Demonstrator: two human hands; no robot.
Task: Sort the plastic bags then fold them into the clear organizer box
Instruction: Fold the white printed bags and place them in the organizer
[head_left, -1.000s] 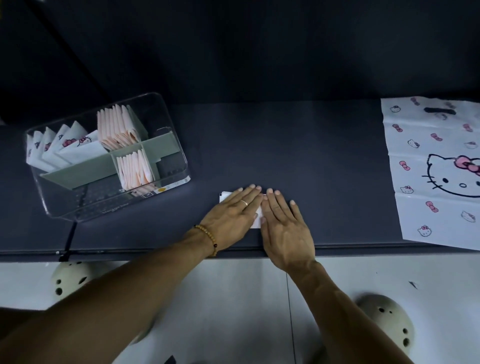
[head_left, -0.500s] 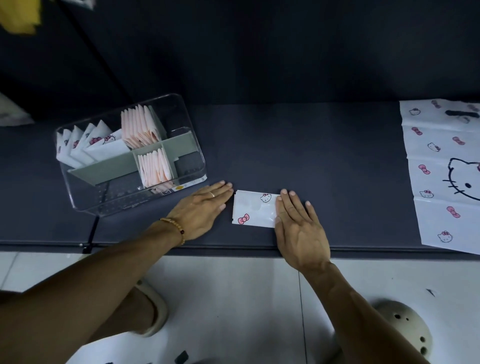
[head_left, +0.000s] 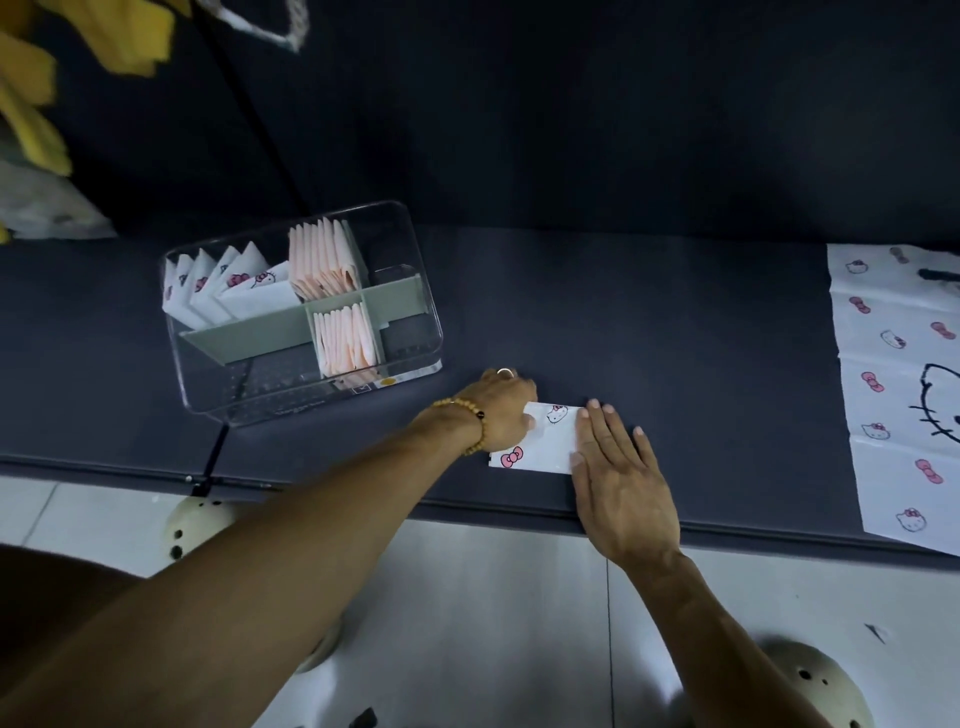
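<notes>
So the folded Hello Kitty bag (head_left: 540, 441) is sitting on the dark tabletop (head_left: 675, 338) just to the right of the clear organizer box (head_left: 415, 306), near the front edge, and it's down to a small white rectangle.

What could go wrong, as I see it: thin plastic like this loves to spring back open. If the right hand (head_left: 621, 473) eases off before the left hand (head_left: 501, 410) has the next fold pinned, I'd guess the whole packet pops loose and the creases slide out of line. It's also close to the tabletop's front edge, so a sloppy push could skid it off onto the floor. And a lumpy fold probably won't stand neatly with the other white folded bags (head_left: 228, 286) in the box's back-left compartment.

Fingers: right hand is flat, fingers straight and slightly spread, pressing down on the right end of the packet. Left hand is at the packet's left end, fingers curled in at its top-left corner. It looks like a pinch on that corner, but the fingertips are tucked out of sight, so I can't tell for sure.

Pink folded bags (head_left: 332, 291) fill the box's middle slots. Another Hello Kitty bag (head_left: 893, 384) lies flat well off to the right of the box.
</notes>
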